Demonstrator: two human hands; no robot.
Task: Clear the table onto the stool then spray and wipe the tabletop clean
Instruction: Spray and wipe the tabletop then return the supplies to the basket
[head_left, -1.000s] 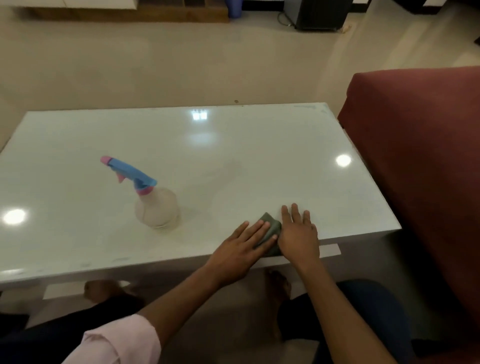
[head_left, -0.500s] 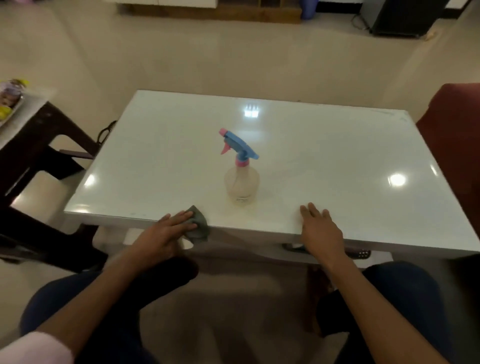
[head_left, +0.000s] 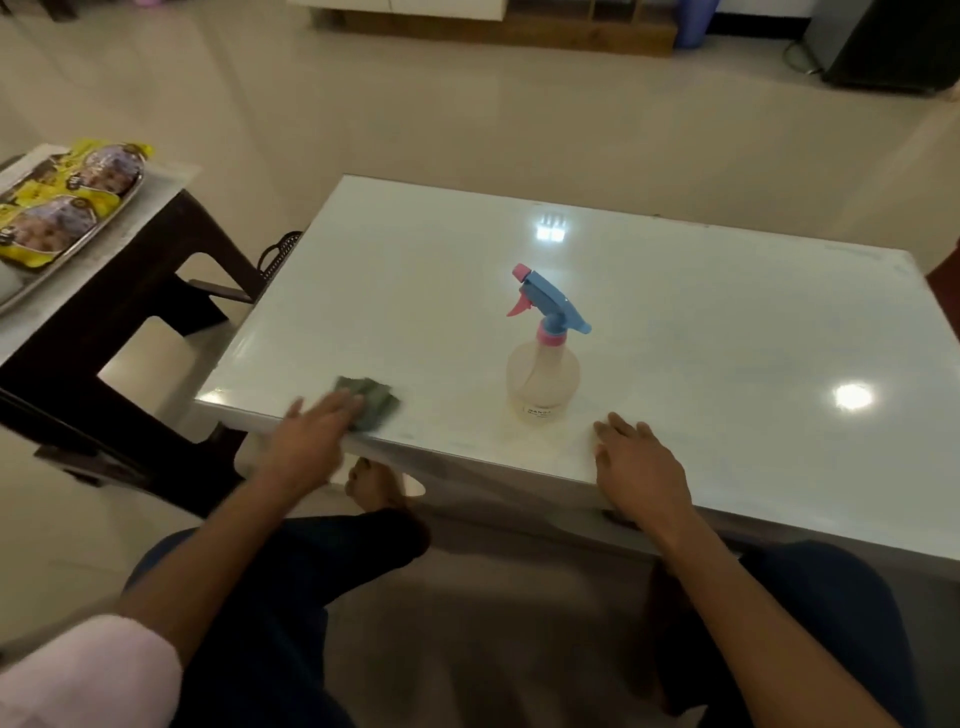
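Of the two hands, the left hand (head_left: 311, 441) lies flat, fingers straight, pressing a small dark grey-green folded cloth (head_left: 370, 402) onto the glossy white rectangular surface (head_left: 727, 338) near its near-left corner. The right hand (head_left: 641, 462) rests flat and relaxed on the near edge, gripping nothing. Between them, nearer the right hand, a translucent plastic spray bottle with a blue and pink trigger head (head_left: 543, 358) stands upright. The surface's long axis runs off to the right of the cloth, so most unwiped area probably lies rightward and away, with the bottle standing in that path.
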